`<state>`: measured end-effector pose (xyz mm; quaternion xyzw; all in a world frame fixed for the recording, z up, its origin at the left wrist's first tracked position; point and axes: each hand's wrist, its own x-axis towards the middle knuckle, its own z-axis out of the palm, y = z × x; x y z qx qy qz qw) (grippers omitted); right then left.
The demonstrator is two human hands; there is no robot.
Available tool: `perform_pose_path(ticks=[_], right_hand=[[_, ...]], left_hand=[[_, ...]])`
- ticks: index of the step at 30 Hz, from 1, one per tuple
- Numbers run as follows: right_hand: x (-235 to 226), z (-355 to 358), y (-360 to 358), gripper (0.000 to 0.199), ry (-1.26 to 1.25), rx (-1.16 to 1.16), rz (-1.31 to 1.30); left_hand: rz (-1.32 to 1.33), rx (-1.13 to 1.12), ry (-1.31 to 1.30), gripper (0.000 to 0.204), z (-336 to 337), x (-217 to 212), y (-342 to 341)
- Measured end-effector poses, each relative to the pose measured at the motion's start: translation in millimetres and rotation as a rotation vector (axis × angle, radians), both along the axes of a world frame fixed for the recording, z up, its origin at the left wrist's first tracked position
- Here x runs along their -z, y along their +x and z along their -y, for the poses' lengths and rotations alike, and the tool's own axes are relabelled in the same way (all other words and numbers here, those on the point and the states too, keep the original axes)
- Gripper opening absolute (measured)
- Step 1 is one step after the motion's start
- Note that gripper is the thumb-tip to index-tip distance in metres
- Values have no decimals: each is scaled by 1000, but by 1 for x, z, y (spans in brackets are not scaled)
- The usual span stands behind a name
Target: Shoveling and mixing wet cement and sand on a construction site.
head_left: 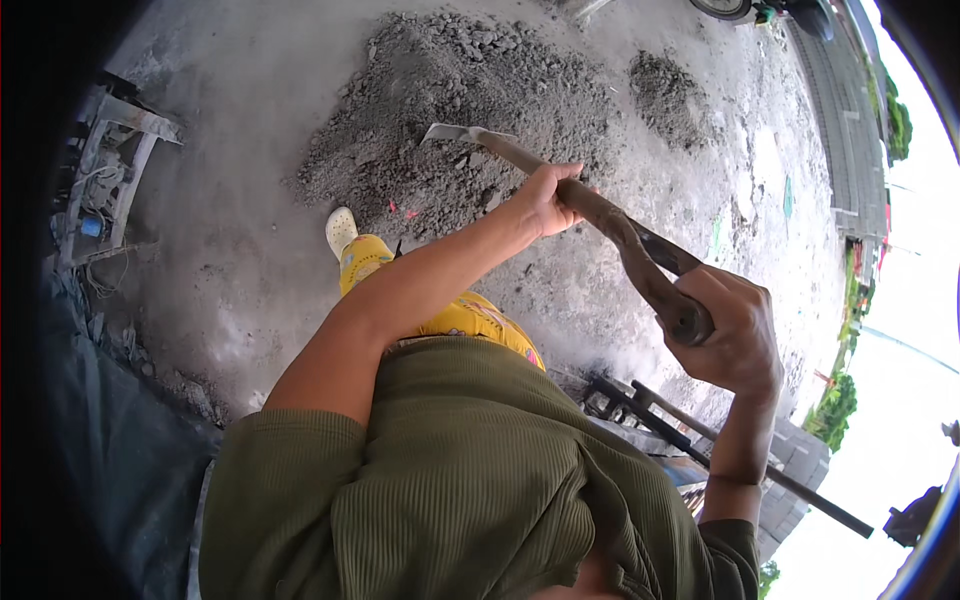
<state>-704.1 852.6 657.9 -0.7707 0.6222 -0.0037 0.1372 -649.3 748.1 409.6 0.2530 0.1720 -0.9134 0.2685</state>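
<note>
I hold a long-handled shovel slantwise in front of me. My left hand is closed around the middle of its wooden shaft. At the upper end, my right hand is closed on the split grip; part of that grip is hidden by the fingers. The pale metal blade is over the heap of grey gravelly mix, seen nearly edge-on. Whether it touches the heap I cannot tell. A few small pink-red bits lie at the heap's near edge.
A smaller grey heap lies to the right. At left stands a worn wooden frame, with dark sheeting below it. Grey blocks and a dark pole are at lower right. A wheel shows at the top. My pale clog is near the heap.
</note>
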Motion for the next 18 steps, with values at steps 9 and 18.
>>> perform_pose_path(ticks=[9,18], right_hand=[[-197,-95,-40,32,-43,-136,-237],[63,-49,-56,28,197,307,121]], left_hand=[[-537,228,-192,12,-67,-166,-7],[135,189,73,17,-92,55,-70]])
